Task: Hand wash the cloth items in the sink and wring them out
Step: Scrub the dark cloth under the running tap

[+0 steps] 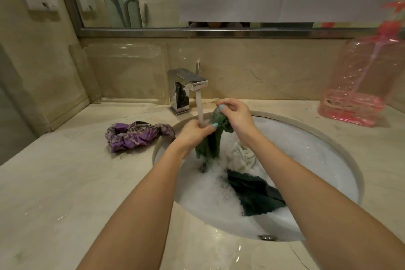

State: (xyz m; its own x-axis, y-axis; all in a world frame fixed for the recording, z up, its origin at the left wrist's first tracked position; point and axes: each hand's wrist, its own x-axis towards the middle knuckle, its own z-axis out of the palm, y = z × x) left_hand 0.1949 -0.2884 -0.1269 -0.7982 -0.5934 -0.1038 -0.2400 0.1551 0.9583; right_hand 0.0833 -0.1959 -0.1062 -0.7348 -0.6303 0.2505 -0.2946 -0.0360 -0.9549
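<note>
While the tap at eleven o'clock of the sink runs, the left hand clenches a green cloth's middle and the right hand pinches its top. A white cloth and a dark cloth lie in suds, seemingly unwrung. The purple cloth, on the counter at nine o'clock, looks finished.
</note>
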